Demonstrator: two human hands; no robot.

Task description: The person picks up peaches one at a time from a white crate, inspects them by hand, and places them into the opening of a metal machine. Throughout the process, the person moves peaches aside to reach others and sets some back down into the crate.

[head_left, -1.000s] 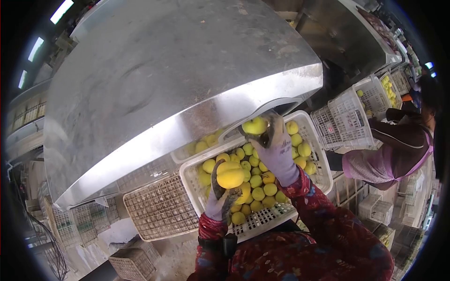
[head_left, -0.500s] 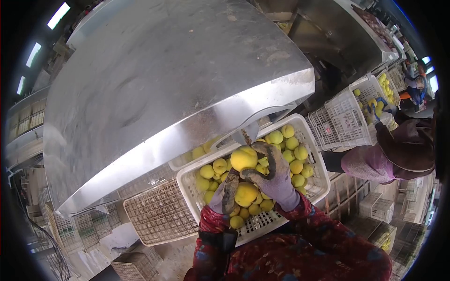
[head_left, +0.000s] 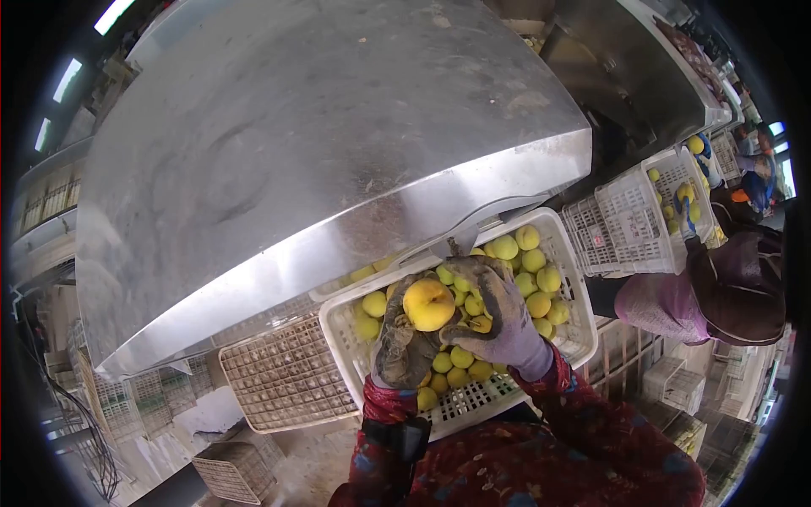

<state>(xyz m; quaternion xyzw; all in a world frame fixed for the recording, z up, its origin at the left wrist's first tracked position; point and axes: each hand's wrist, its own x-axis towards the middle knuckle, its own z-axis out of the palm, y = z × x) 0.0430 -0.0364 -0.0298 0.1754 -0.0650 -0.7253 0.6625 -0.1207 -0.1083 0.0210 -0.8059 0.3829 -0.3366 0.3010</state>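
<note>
A yellow peach (head_left: 428, 305) rests in my left hand (head_left: 400, 348), its gloved fingers curled around the fruit's side and underside. My right hand (head_left: 507, 319), in a soiled light purple glove, is just to the right, thumb and fingers apart in a curve. No fruit shows clearly in its grasp; yellow-green peaches (head_left: 460, 356) appear in the gap behind it. Both hands are above a white plastic crate (head_left: 583, 334) holding many peaches. Part of the crate's slotted floor is visible near my body.
A large sheet-metal cover (head_left: 338, 127) slopes over the crate's far side. A dirty, ribbed crate (head_left: 283, 372) lies to the left. On the right, stacked white crates (head_left: 625, 221) stand beside a co-worker in a purple and brown garment (head_left: 663, 304), whose blue-gloved hand is over peaches.
My left hand has turned up and now holds a peach. My right hand, earlier against a large peach, has opened away from it. The co-worker's hands have shifted, and the view has moved slightly.
</note>
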